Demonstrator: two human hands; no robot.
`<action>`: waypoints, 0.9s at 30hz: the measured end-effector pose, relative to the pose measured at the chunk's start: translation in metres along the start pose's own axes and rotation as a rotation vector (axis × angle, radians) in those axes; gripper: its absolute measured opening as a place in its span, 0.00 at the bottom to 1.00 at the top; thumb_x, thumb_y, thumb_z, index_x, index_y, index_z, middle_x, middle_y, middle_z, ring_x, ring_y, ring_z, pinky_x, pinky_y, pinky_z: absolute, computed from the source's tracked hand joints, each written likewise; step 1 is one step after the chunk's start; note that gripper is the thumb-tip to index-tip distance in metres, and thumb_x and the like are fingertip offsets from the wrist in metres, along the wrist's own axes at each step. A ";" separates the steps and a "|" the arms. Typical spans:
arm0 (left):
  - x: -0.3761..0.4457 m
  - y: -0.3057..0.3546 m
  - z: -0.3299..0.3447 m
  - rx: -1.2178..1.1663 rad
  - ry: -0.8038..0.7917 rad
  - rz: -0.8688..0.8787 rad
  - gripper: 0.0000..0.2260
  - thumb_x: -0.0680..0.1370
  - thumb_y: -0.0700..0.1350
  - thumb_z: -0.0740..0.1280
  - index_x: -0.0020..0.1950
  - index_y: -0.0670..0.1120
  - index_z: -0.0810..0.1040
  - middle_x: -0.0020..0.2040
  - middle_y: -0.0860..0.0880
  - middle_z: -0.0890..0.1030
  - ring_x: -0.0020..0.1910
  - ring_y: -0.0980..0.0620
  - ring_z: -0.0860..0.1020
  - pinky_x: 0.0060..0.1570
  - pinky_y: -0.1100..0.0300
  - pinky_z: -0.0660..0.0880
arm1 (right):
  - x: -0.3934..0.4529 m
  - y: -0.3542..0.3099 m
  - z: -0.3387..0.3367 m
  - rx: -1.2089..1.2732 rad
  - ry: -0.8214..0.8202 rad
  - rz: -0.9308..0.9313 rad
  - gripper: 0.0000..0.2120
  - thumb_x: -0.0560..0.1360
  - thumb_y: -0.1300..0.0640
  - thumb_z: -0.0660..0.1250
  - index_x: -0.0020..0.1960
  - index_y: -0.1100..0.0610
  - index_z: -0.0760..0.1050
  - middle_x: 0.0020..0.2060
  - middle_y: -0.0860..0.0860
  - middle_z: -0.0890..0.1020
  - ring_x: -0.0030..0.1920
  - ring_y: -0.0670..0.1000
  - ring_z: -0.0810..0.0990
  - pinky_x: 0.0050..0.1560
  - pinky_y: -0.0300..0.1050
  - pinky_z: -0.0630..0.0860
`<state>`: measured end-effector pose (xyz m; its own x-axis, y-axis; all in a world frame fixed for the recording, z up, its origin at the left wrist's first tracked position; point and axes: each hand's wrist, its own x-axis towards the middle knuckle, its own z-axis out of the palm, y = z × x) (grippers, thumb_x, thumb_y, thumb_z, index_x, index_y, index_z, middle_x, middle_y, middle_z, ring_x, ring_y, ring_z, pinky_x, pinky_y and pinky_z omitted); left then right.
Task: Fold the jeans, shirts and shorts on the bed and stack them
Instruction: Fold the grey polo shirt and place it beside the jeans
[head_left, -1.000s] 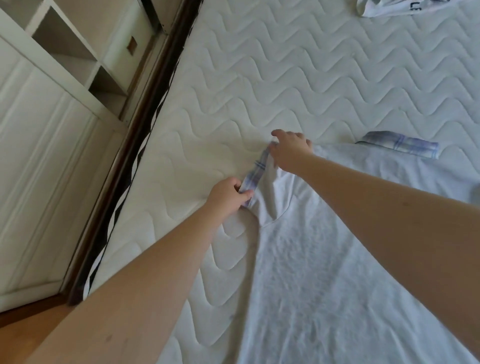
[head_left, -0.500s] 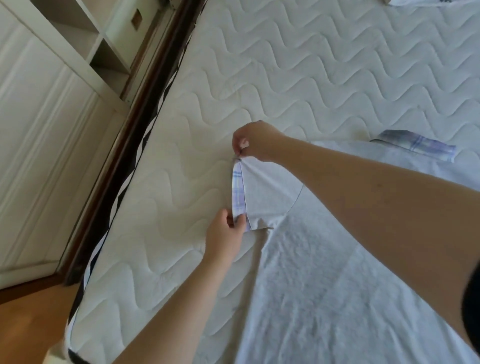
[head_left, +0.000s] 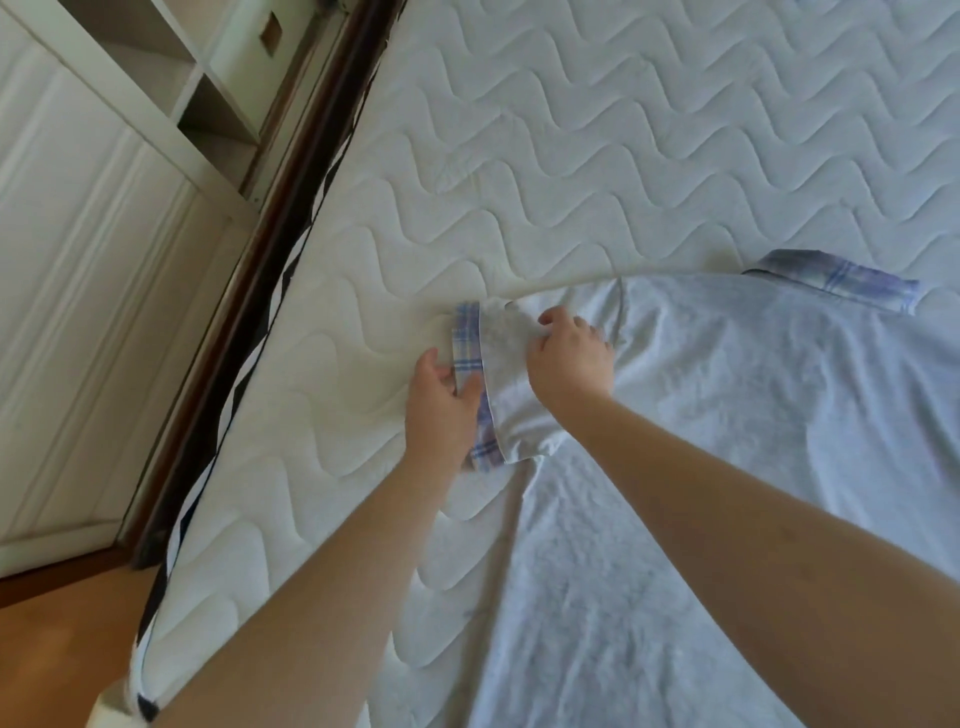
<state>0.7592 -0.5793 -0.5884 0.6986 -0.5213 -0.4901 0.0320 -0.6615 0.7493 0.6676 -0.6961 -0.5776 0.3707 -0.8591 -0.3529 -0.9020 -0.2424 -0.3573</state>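
Your left hand (head_left: 441, 400) pinches the plaid cuff (head_left: 467, 353) of the white polo shirt's (head_left: 727, 441) sleeve — thumb on top, fingers beneath. Your right hand (head_left: 569, 358) rests on the sleeve just beside it, fingers curled down onto the fabric; you cannot tell whether they grip it. The shirt lies spread flat on the quilted mattress (head_left: 571, 156) — plaid collar (head_left: 841, 280) at the far side.

The shirt (head_left: 727, 467) runs off the right and near edges. The left hand (head_left: 441, 400) hides part of the plaid sleeve cuff (head_left: 467, 338) (fingertips tucked beneath, unseen).
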 end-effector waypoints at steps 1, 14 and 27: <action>0.010 0.007 0.003 -0.014 -0.018 -0.005 0.30 0.78 0.50 0.69 0.76 0.44 0.62 0.62 0.49 0.77 0.56 0.53 0.77 0.56 0.59 0.72 | 0.003 0.002 0.001 -0.018 -0.113 -0.036 0.20 0.80 0.57 0.55 0.71 0.54 0.66 0.65 0.55 0.74 0.64 0.57 0.71 0.64 0.51 0.66; 0.067 0.044 -0.004 0.040 0.094 0.061 0.12 0.75 0.49 0.72 0.52 0.47 0.72 0.44 0.54 0.78 0.47 0.49 0.78 0.39 0.62 0.68 | 0.020 0.041 -0.013 0.306 -0.156 -0.112 0.27 0.79 0.63 0.52 0.77 0.51 0.60 0.74 0.50 0.66 0.72 0.53 0.65 0.69 0.47 0.66; 0.073 0.048 -0.007 0.474 0.150 0.087 0.10 0.77 0.49 0.66 0.52 0.42 0.76 0.51 0.43 0.80 0.52 0.40 0.77 0.47 0.54 0.69 | -0.011 0.056 0.007 -0.105 0.191 -0.166 0.26 0.79 0.54 0.58 0.77 0.52 0.60 0.73 0.55 0.65 0.75 0.56 0.58 0.75 0.53 0.50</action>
<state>0.8172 -0.6451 -0.5852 0.7803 -0.5254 -0.3394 -0.3351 -0.8093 0.4825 0.6149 -0.6974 -0.6000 0.4758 -0.8708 -0.1236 -0.8540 -0.4237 -0.3018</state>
